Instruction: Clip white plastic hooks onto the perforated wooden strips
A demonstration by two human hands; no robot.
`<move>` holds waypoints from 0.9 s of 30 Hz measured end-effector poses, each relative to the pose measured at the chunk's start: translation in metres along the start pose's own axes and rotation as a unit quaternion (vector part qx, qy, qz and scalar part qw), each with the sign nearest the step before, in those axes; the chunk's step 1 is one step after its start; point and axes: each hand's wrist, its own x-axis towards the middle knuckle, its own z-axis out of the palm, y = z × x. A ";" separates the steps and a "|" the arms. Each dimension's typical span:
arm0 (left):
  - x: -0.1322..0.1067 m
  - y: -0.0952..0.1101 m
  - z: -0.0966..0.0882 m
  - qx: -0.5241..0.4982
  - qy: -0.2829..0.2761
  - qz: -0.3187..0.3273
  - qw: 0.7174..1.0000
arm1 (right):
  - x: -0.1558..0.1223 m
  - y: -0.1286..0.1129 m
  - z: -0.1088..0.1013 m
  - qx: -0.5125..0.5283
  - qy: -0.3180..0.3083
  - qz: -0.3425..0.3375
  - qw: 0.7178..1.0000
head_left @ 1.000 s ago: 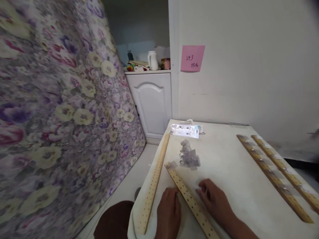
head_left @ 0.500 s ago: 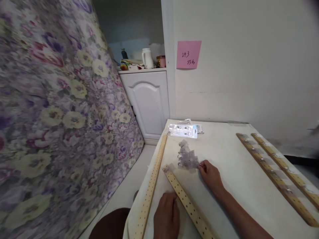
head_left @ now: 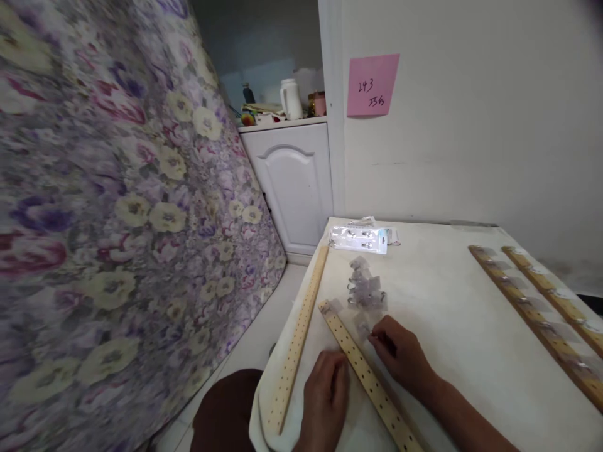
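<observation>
My right hand (head_left: 399,351) pinches a small clear plastic hook (head_left: 362,326), whose square see-through backing points toward the strip. Just beyond it lies a pile of similar clear hooks (head_left: 365,289) with metal parts. A pale wooden strip with rows of holes (head_left: 365,371) runs diagonally between my hands; one clear hook (head_left: 333,306) sits at its far end. My left hand (head_left: 324,392) is closed with curled fingers against the strip's left edge; whether it grips anything is hidden. A second holed strip (head_left: 299,336) lies along the table's left edge.
Two wooden strips (head_left: 537,311) bearing clear hooks lie at the right of the white table (head_left: 438,282). Hook packaging (head_left: 358,239) is at the back. A pink note (head_left: 373,85) hangs on the wall; a floral curtain (head_left: 141,207) and a white cabinet (head_left: 292,188) stand left.
My right hand has drawn one clear hook away from the pile toward the diagonal strip. My left hand stays by that strip. The view has shifted slightly.
</observation>
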 end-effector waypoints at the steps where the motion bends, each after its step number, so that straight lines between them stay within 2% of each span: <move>1: 0.000 0.001 0.001 -0.014 0.000 -0.005 1.000 | -0.002 -0.004 0.003 0.004 -0.017 -0.011 1.000; 8: 0.002 0.005 0.008 -0.093 0.006 -0.038 0.995 | -0.007 -0.014 0.009 -0.024 -0.096 -0.058 0.993; 13: 0.004 -0.001 0.008 -0.125 0.030 -0.108 0.986 | -0.007 -0.016 0.009 -0.037 -0.111 -0.073 0.990; 18: 0.003 -0.009 0.011 -0.161 0.043 -0.127 0.978 | -0.009 -0.018 0.011 -0.040 -0.125 -0.090 0.987; 23: 0.003 -0.012 0.013 -0.179 0.023 -0.130 0.975 | -0.010 -0.016 0.017 0.039 -0.097 -0.069 0.992; 27: 0.003 -0.008 0.014 -0.168 0.005 -0.130 0.977 | -0.009 -0.016 0.024 0.097 -0.057 -0.010 0.994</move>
